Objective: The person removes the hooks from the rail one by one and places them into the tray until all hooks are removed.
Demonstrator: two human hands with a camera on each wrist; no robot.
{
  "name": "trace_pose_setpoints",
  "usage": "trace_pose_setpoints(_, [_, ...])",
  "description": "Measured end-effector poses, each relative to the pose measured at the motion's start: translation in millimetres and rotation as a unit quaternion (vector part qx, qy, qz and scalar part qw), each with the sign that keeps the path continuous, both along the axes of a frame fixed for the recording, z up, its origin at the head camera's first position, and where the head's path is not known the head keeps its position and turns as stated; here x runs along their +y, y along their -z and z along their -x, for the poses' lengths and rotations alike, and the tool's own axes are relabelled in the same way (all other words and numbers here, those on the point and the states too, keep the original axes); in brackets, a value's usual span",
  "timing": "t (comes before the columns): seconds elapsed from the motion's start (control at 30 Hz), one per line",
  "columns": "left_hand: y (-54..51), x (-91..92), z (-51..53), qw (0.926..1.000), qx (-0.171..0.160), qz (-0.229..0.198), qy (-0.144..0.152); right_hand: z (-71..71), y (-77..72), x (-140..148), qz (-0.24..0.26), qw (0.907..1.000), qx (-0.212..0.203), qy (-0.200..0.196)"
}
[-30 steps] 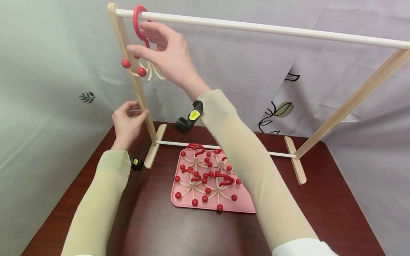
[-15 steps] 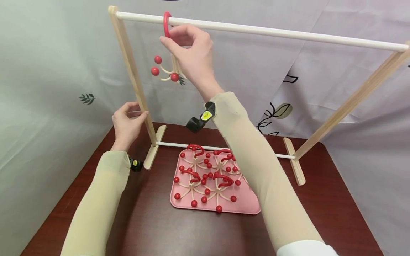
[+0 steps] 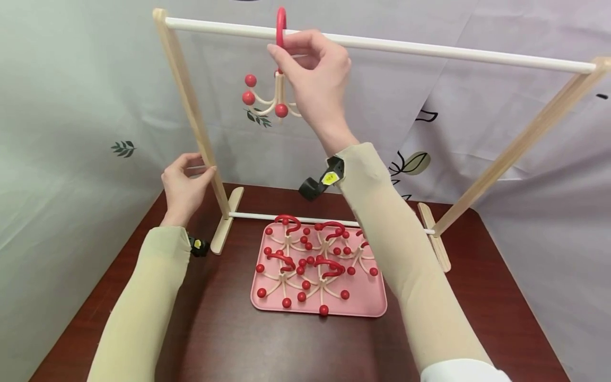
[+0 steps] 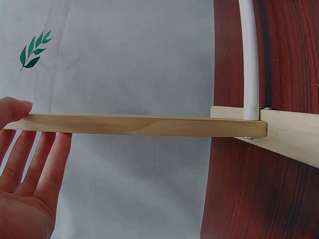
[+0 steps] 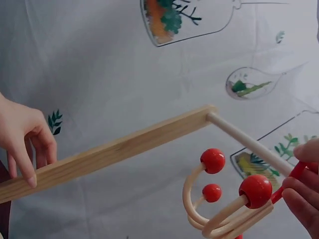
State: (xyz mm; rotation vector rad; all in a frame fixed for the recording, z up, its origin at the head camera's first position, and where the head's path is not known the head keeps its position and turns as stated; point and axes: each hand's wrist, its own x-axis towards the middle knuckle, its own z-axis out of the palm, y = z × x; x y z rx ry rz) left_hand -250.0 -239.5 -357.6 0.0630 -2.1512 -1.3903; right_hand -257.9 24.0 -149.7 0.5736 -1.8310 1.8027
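A small hanger (image 3: 279, 87) has a red hook and curved pale wooden arms tipped with red balls. My right hand (image 3: 323, 74) pinches its red hook (image 3: 280, 26) at the white top rail (image 3: 415, 48), left of the rail's middle. The hook's top stands above the rail, and its far side is hidden. In the right wrist view the red balls (image 5: 255, 191) hang below the rail. My left hand (image 3: 185, 185) holds the left wooden post (image 3: 191, 101) of the rack partway up. In the left wrist view, thumb and fingers (image 4: 52, 169) lie on opposite sides of the post.
Several similar hangers (image 3: 322, 284) lie on a pink tray (image 3: 367, 305) on the dark wooden table (image 3: 267, 350). The rack's right post (image 3: 520, 148) slants up at the right. A lower white bar (image 3: 253, 215) runs behind the tray. Patterned cloth (image 3: 363, 106) hangs behind.
My right hand has moved right along the top rail with the hanger, away from the left post. The hook now rises higher above the rail. My left hand stays on the post.
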Motion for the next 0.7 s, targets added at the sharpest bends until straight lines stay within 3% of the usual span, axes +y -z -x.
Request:
trace_pose_setpoints(0.13, [0.2, -0.4, -0.4, 1.0000, -0.003, 0.002, -0.001, -10.4, -5.7, 13, 0.031, 0.9993, 0.016, -0.010])
trace_pose_setpoints(0.3, [0.9, -1.5, 0.8, 1.0000, -0.003, 0.003, -0.004, -20.3, -10.7, 34, 0.025, 0.9989, 0.036, -0.014])
trace_pose_setpoints(0.5, [0.1, -3.9, 1.4, 0.9999, -0.007, 0.007, -0.011, -33.7, -1.9, 57, -0.028, 0.9978, 0.060, 0.000])
trace_pose_setpoints(0.7, [-1.9, -5.2, -0.1, 0.9998, -0.010, 0.008, -0.017, -53.2, 14.8, 79, -0.089, 0.9958, 0.022, 0.008])
